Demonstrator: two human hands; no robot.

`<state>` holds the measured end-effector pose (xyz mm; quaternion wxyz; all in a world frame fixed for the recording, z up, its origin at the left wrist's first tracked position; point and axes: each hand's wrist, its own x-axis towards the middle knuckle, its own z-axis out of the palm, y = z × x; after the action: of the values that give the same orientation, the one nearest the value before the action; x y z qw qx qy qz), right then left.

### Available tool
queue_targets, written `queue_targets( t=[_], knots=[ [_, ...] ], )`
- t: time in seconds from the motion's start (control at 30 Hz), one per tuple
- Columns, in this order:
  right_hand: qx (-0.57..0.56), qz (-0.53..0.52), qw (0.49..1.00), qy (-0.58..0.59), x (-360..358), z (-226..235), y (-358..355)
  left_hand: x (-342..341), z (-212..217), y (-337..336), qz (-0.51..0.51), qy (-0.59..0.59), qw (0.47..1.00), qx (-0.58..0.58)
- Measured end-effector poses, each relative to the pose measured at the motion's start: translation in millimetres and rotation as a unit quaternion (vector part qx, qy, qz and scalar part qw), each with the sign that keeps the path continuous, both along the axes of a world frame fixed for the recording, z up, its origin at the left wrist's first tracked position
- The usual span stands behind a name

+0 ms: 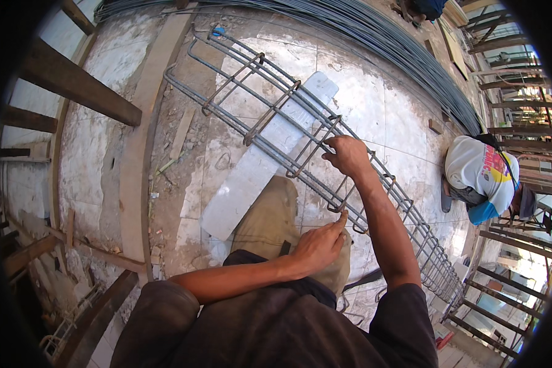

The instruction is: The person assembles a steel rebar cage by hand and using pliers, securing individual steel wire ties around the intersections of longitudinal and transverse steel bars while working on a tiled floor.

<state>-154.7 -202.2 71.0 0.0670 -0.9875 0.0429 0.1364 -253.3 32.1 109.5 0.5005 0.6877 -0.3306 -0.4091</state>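
1. Dusty pale tiles (pixel 374 104) cover the floor, with timber posts (pixel 73 83) at the left edge, a curved bundle of steel rods (pixel 398 43) along the top and a second person (pixel 478 178) crouched at the right
2. Across the middle lies a long rebar cage (pixel 276 116), running from upper left down to lower right
3. Its long ribbed bars are ringed by square stirrups (pixel 233 83) set at intervals, all dark grey and a little rusty
4. Under the cage a white plank (pixel 257 165) lies on the tiles, crossing it at an angle
5. The right hand (pixel 348 154) rests on top of the cage, fingers curled down onto a bar beside a stirrup; whether it fully clamps the bar cannot be told
6. The left hand (pixel 319 242) sits lower, near the knee in tan trousers (pixel 270 214), loosely closed with the forefinger stretched up to touch the cage's near bar where a stirrup crosses
7. Both hands are well apart along the cage, the right further up it
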Motion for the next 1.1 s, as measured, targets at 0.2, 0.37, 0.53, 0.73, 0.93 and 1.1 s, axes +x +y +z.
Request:
queue_targets(
  t=[0.2, 0.37, 0.53, 0.73, 0.93, 1.1],
  knots=[
    [-0.038, 0.001, 0.995, -0.095, -1.2, -30.3, 15.0, -8.8, -8.9, 6.1, 0.003, -0.032, 0.999, -0.011],
    [0.431, -0.493, 0.747, -0.115, -3.5, -62.9, 18.4, -23.8, -10.7, 7.7, -0.031, -0.009, 0.999, -0.020],
    [0.498, -0.479, 0.723, 0.021, -30.3, -27.9, 1.1, -32.0, 6.3, 12.8, -0.013, 0.053, 0.998, 0.014],
    [0.142, -0.624, 0.661, -0.393, -307.2, 11.7, -48.7, -37.6, 12.6, 17.8, 0.126, 0.044, 0.988, -0.075],
    [0.089, -0.768, 0.633, -0.038, -542.1, -165.6, 72.5, -49.6, 22.2, 1.5, 0.122, 0.137, 0.982, 0.044],
    [0.215, -0.762, 0.607, -0.063, -507.1, -237.8, 101.6, -59.2, 18.0, -10.0, 0.135, 0.107, 0.981, 0.094]
  ],
)
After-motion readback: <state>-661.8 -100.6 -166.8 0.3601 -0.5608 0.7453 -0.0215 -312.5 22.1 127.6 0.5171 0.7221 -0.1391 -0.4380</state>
